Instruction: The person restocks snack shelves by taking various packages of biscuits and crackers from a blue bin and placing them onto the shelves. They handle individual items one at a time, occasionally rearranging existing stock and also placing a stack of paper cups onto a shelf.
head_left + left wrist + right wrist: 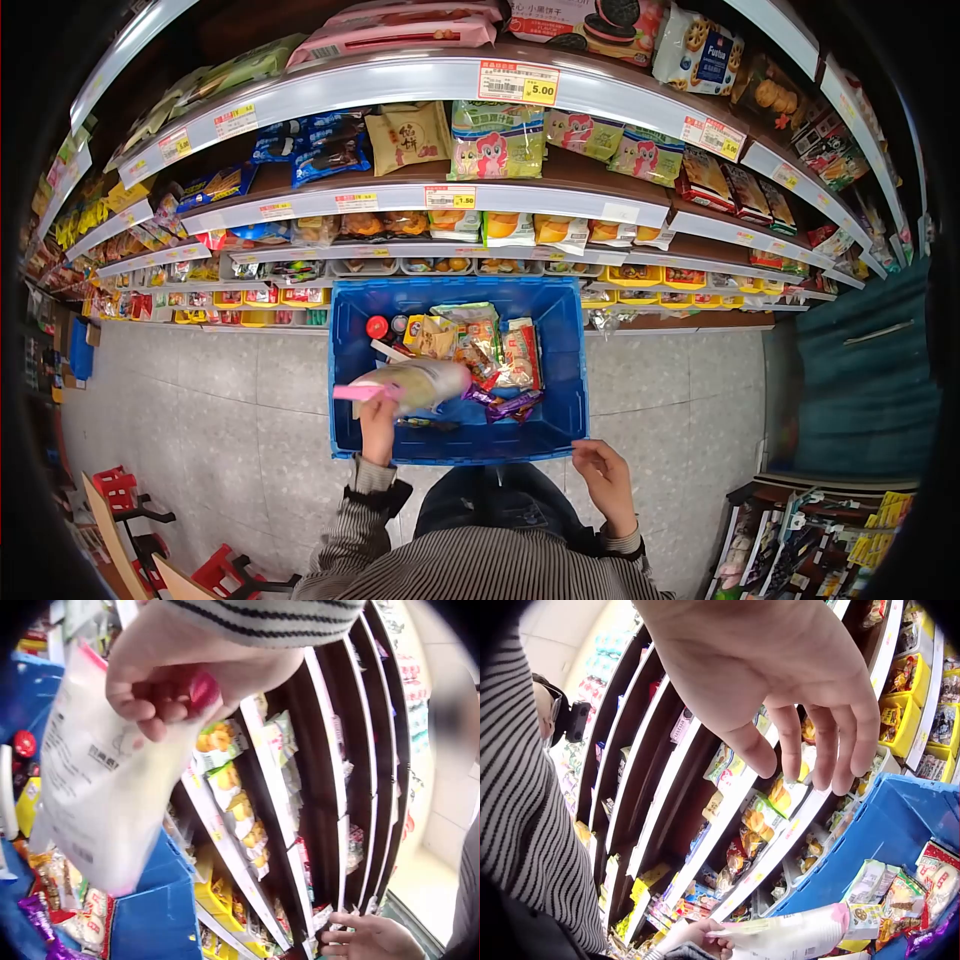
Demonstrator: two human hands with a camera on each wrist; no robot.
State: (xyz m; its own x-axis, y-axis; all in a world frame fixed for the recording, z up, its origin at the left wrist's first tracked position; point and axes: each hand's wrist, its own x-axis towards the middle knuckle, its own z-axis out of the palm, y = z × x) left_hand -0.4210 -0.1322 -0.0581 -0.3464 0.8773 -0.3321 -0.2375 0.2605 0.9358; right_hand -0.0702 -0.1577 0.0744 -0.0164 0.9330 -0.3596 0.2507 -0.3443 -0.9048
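Note:
My left hand (377, 430) grips a whitish, translucent plastic bag (415, 384) by its pink top edge, over the left part of a blue plastic crate (560, 440). In the left wrist view the bag (105, 776) hangs from curled fingers, with print on its face; what is inside is unclear. The crate holds snack packets (520, 355), purple-wrapped sweets (512, 407), a tan packet (432, 337) and a red-capped container (377, 327). Near the crate's front right corner is my right hand (607, 482), fingers loosely bent and holding nothing in the right wrist view.
Store shelves (400, 205) of packaged snacks curve across the front, with price tags along their edges. Yellow bins (640, 275) of small goods line the lower tiers. Grey tiled floor (660, 390) lies around the crate. Red-and-black items (225, 572) stand at lower left.

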